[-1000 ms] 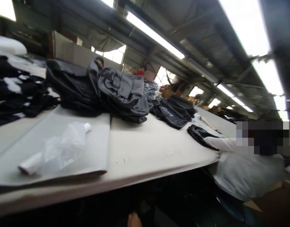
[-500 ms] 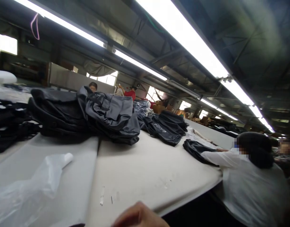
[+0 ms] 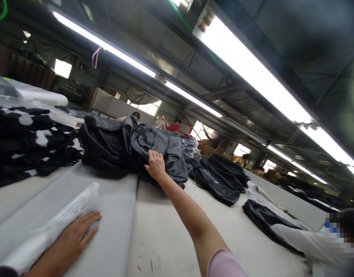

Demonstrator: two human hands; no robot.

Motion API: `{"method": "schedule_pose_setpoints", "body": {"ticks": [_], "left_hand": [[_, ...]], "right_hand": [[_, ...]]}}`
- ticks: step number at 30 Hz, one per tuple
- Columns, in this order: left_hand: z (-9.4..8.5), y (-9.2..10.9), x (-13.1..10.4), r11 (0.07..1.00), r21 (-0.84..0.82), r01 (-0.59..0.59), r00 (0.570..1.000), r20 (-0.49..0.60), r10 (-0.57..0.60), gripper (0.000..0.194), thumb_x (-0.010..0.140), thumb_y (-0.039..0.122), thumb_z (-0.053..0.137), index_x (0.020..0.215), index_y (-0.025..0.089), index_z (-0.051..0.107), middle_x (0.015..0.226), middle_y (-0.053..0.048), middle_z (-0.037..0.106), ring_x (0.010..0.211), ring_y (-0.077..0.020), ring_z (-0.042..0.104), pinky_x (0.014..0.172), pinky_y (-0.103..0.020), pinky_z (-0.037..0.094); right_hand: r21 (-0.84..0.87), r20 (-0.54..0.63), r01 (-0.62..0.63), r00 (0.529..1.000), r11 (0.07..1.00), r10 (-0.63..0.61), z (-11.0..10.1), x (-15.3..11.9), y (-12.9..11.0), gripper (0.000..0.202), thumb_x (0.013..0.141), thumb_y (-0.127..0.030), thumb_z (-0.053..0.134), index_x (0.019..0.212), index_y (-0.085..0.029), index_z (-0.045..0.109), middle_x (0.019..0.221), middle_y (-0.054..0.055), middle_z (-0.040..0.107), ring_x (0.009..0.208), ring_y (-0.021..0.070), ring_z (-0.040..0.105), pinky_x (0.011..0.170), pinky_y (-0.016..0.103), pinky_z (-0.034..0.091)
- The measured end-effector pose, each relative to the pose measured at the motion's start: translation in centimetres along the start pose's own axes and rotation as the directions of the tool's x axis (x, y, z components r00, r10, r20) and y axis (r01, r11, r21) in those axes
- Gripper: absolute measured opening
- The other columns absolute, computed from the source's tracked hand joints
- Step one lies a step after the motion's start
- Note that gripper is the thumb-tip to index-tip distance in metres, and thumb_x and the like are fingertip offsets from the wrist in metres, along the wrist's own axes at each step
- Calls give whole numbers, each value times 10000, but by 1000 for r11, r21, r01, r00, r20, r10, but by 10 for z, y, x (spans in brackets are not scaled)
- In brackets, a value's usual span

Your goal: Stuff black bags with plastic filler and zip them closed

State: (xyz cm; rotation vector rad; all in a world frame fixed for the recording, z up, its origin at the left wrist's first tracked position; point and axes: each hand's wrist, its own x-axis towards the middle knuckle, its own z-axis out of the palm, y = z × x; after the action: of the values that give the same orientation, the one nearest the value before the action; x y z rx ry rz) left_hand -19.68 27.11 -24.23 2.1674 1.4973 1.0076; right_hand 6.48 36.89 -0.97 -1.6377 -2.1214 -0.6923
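Observation:
My right hand (image 3: 156, 164) is stretched out over the table. Its fingers lie flat against the front of a dark, shiny black bag (image 3: 159, 142), without wrapping round it. More black bags (image 3: 104, 144) are heaped right beside this one on the left. Low in the view, my left hand (image 3: 74, 236) lies palm down with its fingers extended. It rests against a clear plastic bag (image 3: 75, 206) with printed lines, bunched lengthwise on the table; whether the palm presses on the plastic is hidden.
Black pieces with white patches (image 3: 35, 142) are piled at the left, before a white roll (image 3: 41, 94). Further black bags (image 3: 214, 177) lie to the right on the pale table (image 3: 162, 231). A co-worker's white sleeve (image 3: 301, 236) reaches over another black bag (image 3: 266, 219).
My right arm has come into view and reached the black bag. My left hand now lies by the plastic bag, which looks narrower. The view has turned, shifting the scene rightward and down.

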Motion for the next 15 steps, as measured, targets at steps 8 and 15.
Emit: {"method": "schedule_pose_setpoints", "body": {"ticks": [8,15], "left_hand": [[-12,21,-5,994,4,-106,990,-95,106,477,872,427,394,1120,200,733,1251,-76,701,1214,-282,633,1147,-481,415],[-2,-10,3,981,-13,-191,958,-219,184,504,852,556,362,1016,277,748,1123,-30,752,1102,-318,691,1082,-562,491]], "right_hand": [[83,-51,-304,950,949,308,-4,61,0,188,882,-220,590,986,-133,721,1024,163,729,1008,266,653,908,363,460],[402,-456,-424,676,811,579,-168,16,91,307,841,-384,656,1003,-138,742,960,93,722,991,270,632,884,359,462]]}}
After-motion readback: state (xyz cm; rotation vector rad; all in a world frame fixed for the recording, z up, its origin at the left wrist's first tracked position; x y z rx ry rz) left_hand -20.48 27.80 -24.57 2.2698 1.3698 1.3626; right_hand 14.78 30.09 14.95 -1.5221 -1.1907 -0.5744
